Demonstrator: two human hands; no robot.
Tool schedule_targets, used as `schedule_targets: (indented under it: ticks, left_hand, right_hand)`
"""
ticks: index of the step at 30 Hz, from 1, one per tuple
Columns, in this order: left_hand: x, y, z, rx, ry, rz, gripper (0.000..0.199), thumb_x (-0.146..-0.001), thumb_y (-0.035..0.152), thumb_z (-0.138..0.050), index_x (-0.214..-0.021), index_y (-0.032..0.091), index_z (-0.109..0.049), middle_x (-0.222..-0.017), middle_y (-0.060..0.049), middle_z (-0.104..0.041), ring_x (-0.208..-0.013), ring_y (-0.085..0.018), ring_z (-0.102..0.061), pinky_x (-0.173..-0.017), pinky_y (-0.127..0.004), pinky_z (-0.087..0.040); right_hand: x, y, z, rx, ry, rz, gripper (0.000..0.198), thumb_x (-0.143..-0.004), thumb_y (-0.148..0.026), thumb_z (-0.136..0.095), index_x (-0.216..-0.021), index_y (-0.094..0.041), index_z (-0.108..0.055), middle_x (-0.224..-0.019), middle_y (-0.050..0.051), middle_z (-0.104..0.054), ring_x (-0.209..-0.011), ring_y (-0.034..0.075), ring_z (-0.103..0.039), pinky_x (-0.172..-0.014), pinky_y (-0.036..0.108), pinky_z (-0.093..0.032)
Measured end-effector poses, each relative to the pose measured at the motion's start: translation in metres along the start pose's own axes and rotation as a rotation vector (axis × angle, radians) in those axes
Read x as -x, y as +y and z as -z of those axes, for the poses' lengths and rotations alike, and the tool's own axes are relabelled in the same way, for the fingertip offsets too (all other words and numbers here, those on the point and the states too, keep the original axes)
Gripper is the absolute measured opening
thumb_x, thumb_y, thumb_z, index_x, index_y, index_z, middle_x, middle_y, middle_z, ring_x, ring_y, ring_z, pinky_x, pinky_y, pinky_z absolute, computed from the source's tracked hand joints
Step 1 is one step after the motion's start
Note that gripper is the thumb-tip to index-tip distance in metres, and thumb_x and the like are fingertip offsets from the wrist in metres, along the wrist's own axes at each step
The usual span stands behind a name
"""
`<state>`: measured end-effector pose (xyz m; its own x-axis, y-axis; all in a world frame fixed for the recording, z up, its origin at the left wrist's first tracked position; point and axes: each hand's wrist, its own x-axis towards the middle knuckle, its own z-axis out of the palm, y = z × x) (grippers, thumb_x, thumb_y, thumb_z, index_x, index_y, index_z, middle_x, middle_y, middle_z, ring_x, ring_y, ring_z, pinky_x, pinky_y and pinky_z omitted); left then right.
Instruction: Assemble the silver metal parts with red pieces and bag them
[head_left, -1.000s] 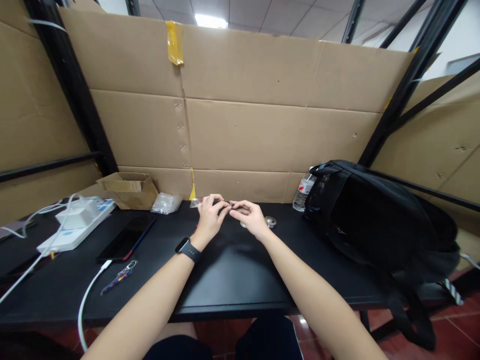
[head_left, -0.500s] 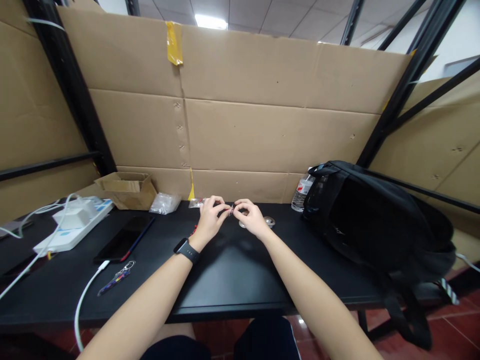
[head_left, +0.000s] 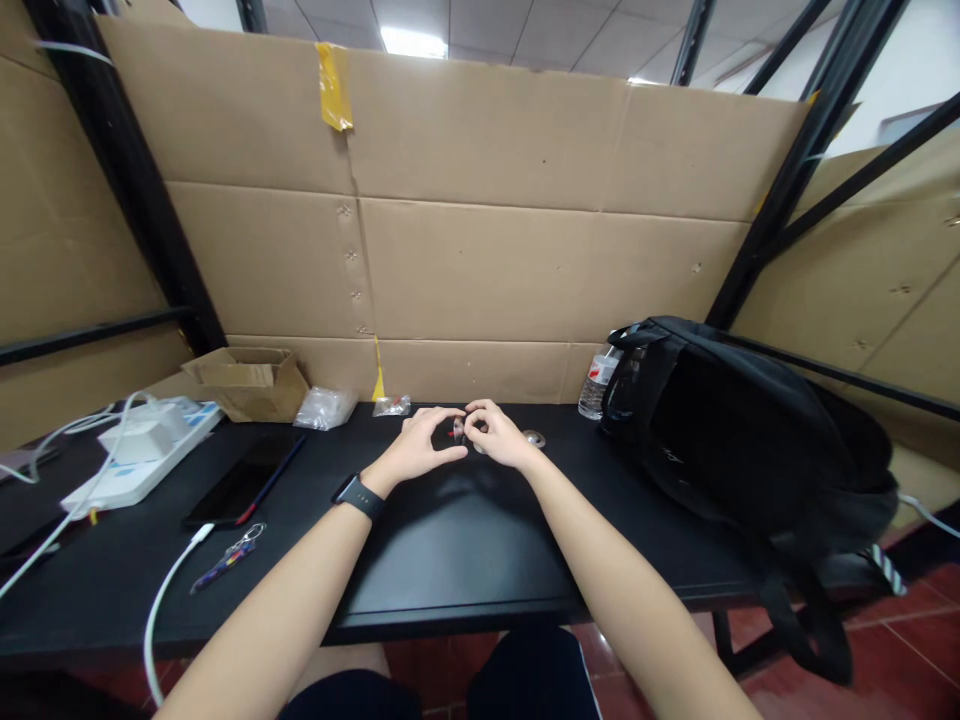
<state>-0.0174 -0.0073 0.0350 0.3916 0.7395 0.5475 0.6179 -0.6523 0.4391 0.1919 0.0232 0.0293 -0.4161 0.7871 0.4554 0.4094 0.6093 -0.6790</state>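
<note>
Over the back middle of the black table (head_left: 465, 560), my two hands face each other. My left hand (head_left: 421, 442), with a dark watch at its wrist, is open, its thumb and fingers apart in a C shape. The thumb and fingers of my right hand (head_left: 499, 436) are pinched together. A small shiny rounded piece (head_left: 458, 428) with some red by it shows between the hands, next to the right fingertips; its kind is too small to tell. Just right of my right hand, a round, clear or silvery domed disc (head_left: 534, 438) lies on the table.
Left stand a white power strip (head_left: 139, 470), a phone (head_left: 244, 480), a keychain (head_left: 227, 558) and an open cardboard box (head_left: 251, 385). Plastic bags (head_left: 325, 408) lie at the back. A water bottle (head_left: 596, 385) and a black backpack (head_left: 750, 440) stand right. Cardboard walls enclose the back.
My left hand has opened from a pinch and drawn slightly left, away from the right fingertips. The right hand stays pinched. The view has shifted a little.
</note>
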Motion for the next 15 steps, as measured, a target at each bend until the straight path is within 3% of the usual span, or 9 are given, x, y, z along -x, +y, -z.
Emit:
schedule_targets:
  ticks: [5, 10, 15]
  left_hand:
    - [0.0, -0.003, -0.003, -0.039, -0.023, 0.026, 0.043, -0.075, 0.046, -0.077, -0.114, 0.029, -0.068, -0.111, -0.004, -0.071, -0.112, -0.026, -0.059, -0.101, -0.043, -0.041]
    - [0.001, -0.006, -0.002, -0.147, -0.025, 0.08, 0.04, -0.072, 0.046, -0.077, -0.108, 0.029, -0.071, -0.112, -0.005, -0.07, -0.114, -0.03, -0.054, -0.102, -0.048, -0.037]
    - [0.006, -0.008, -0.005, -0.227, -0.176, 0.067, 0.035, -0.071, 0.052, -0.076, -0.1, 0.033, -0.074, -0.118, -0.005, -0.066, -0.118, -0.034, -0.048, -0.098, -0.051, -0.036]
  right_hand:
    - [0.002, -0.004, 0.004, 0.149, -0.061, 0.07, 0.006, -0.085, -0.019, -0.064, -0.08, -0.02, -0.067, -0.131, 0.008, -0.052, -0.127, 0.025, -0.046, -0.106, 0.045, -0.039]
    - [0.002, 0.001, 0.013, 0.264, -0.082, 0.067, 0.005, -0.083, -0.017, -0.064, -0.08, -0.019, -0.066, -0.132, 0.009, -0.051, -0.125, 0.027, -0.045, -0.104, 0.047, -0.038]
    - [0.005, 0.005, 0.011, 0.343, -0.168, 0.083, 0.006, -0.085, -0.018, -0.063, -0.081, -0.02, -0.067, -0.13, 0.011, -0.051, -0.123, 0.029, -0.046, -0.099, 0.05, -0.04]
